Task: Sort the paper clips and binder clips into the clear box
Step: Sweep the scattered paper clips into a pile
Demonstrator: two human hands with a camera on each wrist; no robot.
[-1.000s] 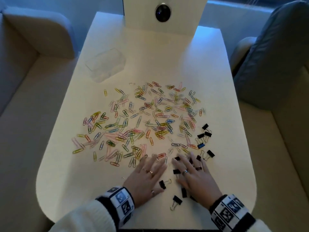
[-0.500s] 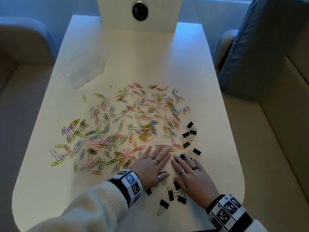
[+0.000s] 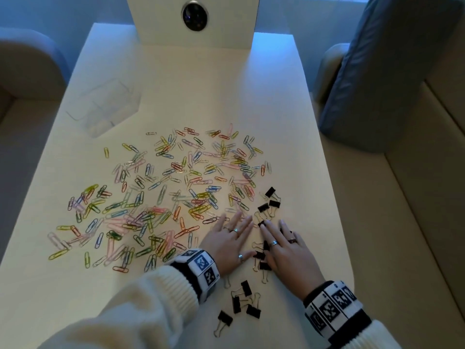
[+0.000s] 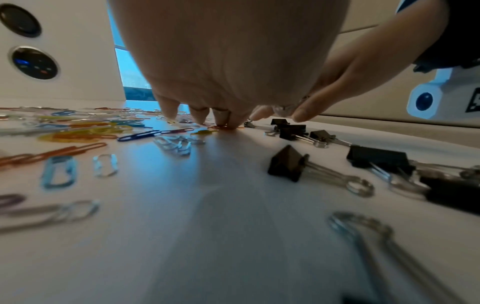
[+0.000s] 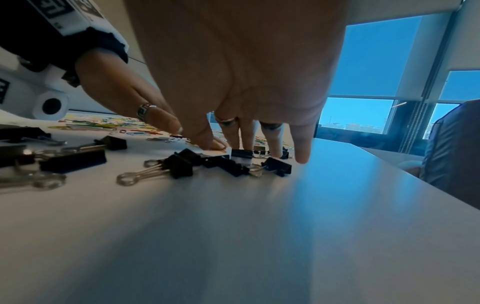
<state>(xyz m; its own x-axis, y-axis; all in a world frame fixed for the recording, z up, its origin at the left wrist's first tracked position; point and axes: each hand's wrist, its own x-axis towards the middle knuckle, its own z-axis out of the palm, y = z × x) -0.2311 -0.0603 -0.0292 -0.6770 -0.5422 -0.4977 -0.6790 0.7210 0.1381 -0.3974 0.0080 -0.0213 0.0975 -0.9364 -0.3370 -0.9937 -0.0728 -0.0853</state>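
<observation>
Both flat hands have slid forward; left hand (image 3: 230, 244) and right hand (image 3: 285, 250) splayed, raking light, slippery binder clips (image 3: 245, 302) — pinch wire handles

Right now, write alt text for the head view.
Two hands, left hand and right hand, lie flat with fingers spread on a white table, the right over black binder clips. Colourful paper clips lie scattered ahead; a clear box stands far left.

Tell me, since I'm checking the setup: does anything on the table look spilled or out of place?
Yes. Coloured paper clips lie scattered loose across the table, with black binder clips strewn near both flat hands. The clear box sits apart at the far left, seemingly without clips.
</observation>
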